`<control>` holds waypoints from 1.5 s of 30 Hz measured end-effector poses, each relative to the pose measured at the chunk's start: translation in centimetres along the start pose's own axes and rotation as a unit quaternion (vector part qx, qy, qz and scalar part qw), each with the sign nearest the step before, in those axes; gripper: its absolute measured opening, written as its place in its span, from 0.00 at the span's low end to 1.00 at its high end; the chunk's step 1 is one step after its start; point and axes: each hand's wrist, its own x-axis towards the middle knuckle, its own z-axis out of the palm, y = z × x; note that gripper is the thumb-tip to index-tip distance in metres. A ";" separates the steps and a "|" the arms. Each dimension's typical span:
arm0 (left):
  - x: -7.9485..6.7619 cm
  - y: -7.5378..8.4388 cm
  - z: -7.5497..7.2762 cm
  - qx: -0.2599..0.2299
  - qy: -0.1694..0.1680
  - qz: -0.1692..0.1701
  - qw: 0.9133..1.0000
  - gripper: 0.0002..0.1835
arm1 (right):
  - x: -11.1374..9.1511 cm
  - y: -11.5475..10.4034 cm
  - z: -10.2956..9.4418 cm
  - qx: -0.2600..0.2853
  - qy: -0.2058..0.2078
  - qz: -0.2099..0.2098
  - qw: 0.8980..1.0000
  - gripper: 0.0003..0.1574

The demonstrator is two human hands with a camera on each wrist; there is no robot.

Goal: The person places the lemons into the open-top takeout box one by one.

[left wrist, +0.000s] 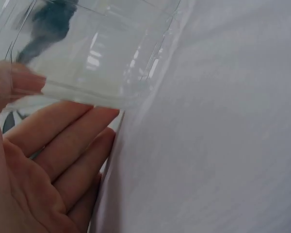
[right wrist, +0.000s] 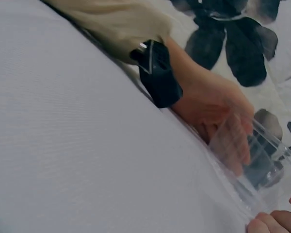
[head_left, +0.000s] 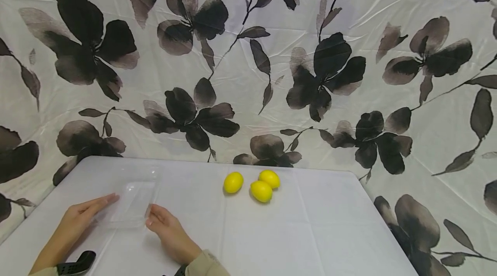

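Box (head_left: 133,200) well left of lemons (head_left: 261,191). Right hand (head_left: 168,226): fingers clamped on one edge; left hand (head_left: 84,213): fingers straight against opposite side. I judge uneven squeezing could buckle its thin walls.

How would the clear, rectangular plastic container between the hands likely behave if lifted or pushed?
The clear, rectangular plastic container is probably light, since its walls look thin and see-through. Those thin walls may also flex if squeezed. Its boxy, flat-sided shape suggests it would slide rather than roll.
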 end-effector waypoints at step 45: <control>-4.1 6.0 6.5 0.087 -0.112 0.130 0.981 0.26 | -9.9 -4.2 -8.0 0.014 -0.089 0.062 0.994 0.38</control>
